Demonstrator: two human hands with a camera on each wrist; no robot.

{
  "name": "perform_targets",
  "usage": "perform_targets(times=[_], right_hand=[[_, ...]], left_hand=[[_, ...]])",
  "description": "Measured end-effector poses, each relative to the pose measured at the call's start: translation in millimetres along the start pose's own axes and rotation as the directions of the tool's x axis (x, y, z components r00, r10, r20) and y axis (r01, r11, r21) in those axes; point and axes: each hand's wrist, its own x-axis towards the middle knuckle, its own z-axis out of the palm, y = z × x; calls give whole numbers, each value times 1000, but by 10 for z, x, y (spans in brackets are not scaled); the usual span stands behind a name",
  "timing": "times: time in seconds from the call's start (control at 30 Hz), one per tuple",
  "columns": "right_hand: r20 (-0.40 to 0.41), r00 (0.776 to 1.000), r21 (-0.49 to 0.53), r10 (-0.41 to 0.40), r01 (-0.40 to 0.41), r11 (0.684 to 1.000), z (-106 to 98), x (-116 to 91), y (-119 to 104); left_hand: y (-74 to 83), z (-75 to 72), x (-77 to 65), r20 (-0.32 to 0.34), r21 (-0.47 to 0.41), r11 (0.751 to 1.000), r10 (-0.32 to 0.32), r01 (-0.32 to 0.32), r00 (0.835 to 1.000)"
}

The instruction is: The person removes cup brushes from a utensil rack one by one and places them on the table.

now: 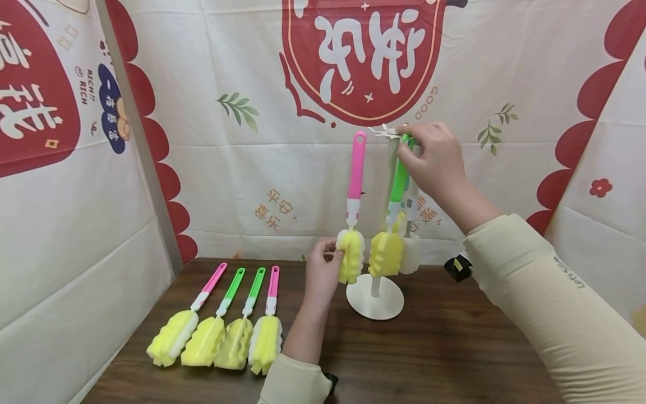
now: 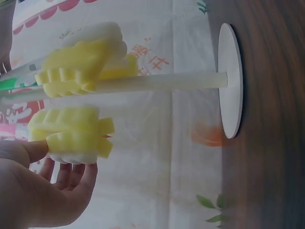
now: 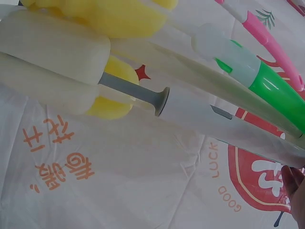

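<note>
My left hand pinches the yellow-and-white sponge head of a pink-handled sponge brush, which stands upright with its handle end near the hooks of a white stand. In the left wrist view, the thumb lies on the yellow side of the sponge and the fingers on the white side. Up at the stand's hooks, my right hand grips the top of a green-handled sponge brush; its fingertips are partly hidden. Beside it hangs a white brush with a grey stem.
Several sponge brushes lie in a row at the left of the dark wooden table, among them a pink-handled brush and a green-handled brush. A printed white cloth hangs behind and along the sides.
</note>
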Motion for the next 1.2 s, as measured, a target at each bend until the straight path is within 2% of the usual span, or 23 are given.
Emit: perform_targets(times=[0.43, 0.6, 0.83, 1.2], right_hand=[[0, 1000, 2, 0, 0, 1000, 7, -20, -20], [-9, 1000, -2, 0, 0, 1000, 10, -19, -16], [-11, 1000, -2, 5, -5, 1000, -3, -14, -1], [-16, 1000, 8, -7, 7, 1000, 1, -22, -4]], left_hand=[[206, -263, -4, 73, 93, 993, -79, 72, 994], [260, -317, -18, 98, 137, 989, -67, 53, 993], [235, -372, -18, 183, 233, 972, -2, -41, 983], [231, -510, -109, 281, 317, 945, -14, -79, 960]])
